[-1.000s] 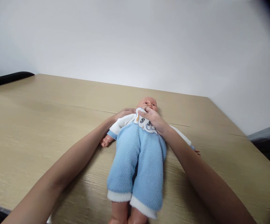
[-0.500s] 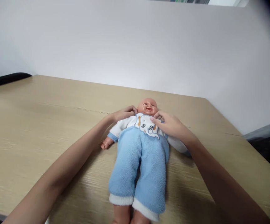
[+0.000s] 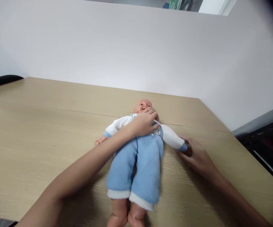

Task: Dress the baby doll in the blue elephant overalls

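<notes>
In the head camera's view, a doll (image 3: 141, 148) lies on its back on the desk (image 3: 56, 135), its bare feet nearest the wearer, its head (image 3: 143, 103) pointing toward the wall (image 3: 127, 53); it wears a blue and white outfit (image 3: 149, 167), with the fleecy white hems above the bare lower legs; a dark curved edge (image 3: 4, 80) sits well apart, off beyond the doll's left-hand side as the camera sees it.

The left hand (image 3: 144, 123) lies across the doll's chest, just below its chin; its fingers are bent and appear to be pinching a white edge of the outfit by the shoulder; the right hand (image 3: 197, 156) is out at the end of the doll's outstretched arm, fingers wrapped about the blue cuff (image 3: 183, 147) and the small hand there, thumb on the nearer side; how firmly either hand presses, I cannot tell.

To handle this well, I would let the left hand steady the doll's chest without bearing on its chin; the right should hold the arm low and in line with the white sleeve (image 3: 171, 136), drawing gently along its length rather than twisting; a hard tug could slide the whole doll or strain the shoulder seam.
</notes>
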The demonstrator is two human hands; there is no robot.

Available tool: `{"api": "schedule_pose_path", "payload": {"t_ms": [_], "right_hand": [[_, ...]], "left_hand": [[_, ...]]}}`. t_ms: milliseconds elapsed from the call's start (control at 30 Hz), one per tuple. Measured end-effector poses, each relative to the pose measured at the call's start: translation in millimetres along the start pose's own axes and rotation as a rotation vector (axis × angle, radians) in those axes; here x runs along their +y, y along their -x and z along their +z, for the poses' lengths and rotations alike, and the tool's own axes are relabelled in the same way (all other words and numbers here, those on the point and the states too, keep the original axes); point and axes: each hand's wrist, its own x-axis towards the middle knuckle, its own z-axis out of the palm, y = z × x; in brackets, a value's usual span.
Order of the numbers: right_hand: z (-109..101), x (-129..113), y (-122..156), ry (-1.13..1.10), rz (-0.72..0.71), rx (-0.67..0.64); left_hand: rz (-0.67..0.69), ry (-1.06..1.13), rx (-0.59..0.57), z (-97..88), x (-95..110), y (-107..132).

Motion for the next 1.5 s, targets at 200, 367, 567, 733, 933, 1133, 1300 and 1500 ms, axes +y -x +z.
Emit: {"api": "schedule_pose_path", "payload": {"t_ms": [200, 367, 567, 733, 933, 1133, 1300, 1500], "right_hand": [[1, -14, -8, -0.260, 0.144, 0.249], [17, -23, -42, -0.649, 0.101, 0.306], [39, -41, -80, -0.587, -0.018, 0.254], [51, -55, -76, -0.414, -0.186, 0.156], [45, -54, -66, -0.299, -0.318, 0.071], [43, -50, -64, -0.359, -0.415, 0.043], [47, -55, -61, -0.389, -0.371, 0.066], [61, -76, -58, -0.966, 0.073, 0.027]], "left_hand": [[0.002, 0.054, 0.013, 21.3, -2, -2], [0.156, 0.211, 0.048, 15.2, -1, 5], [0.218, 0.161, 0.020, 9.8, 8, 14], [0.305, 0.040, 0.120, 7.9, 6, 26], [0.306, 0.247, 0.261, 2.6, 7, 25], [0.227, 0.628, 0.266, -2.2, 2, 8], [0.075, 0.600, 0.197, 8.2, -6, 0], [-0.030, 0.435, 0.115, 17.0, -6, 0]]}}
